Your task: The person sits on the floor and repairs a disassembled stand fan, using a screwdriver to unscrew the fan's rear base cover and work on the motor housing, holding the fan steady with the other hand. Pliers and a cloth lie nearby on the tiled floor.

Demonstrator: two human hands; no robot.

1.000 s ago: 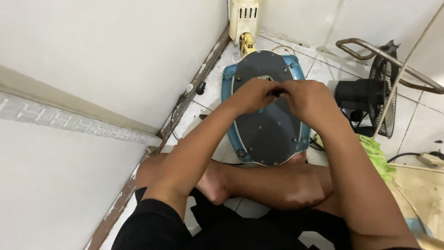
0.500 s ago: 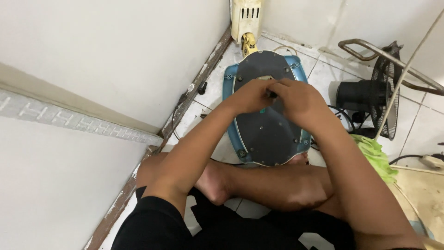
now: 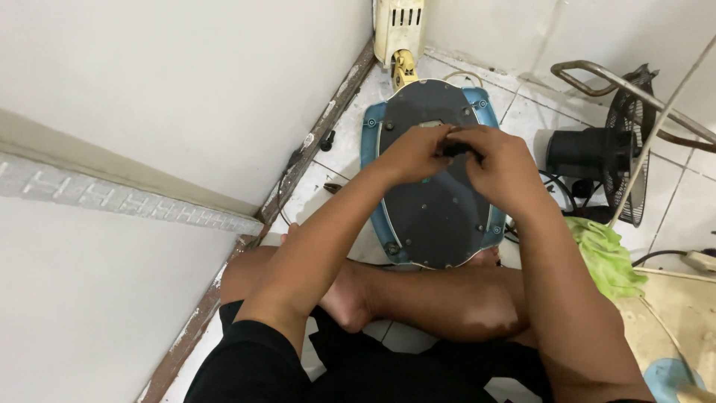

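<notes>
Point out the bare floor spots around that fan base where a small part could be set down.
Bare tile lies left of the blue fan base, toward the wall trim, and between the base and the black fan motor. Crowded: over the grey plate, where the left hand and right hand meet; cables and green cloth right.

Since a second ago, shifted slightly: left hand (image 3: 412,153) and right hand (image 3: 498,166) now a little lower over the middle of the dark oval plate (image 3: 436,216) in the upper centre of the frame. Pressed closer, fingertips meeting around a small dark part (image 3: 453,147), hardly visible earlier.
</notes>
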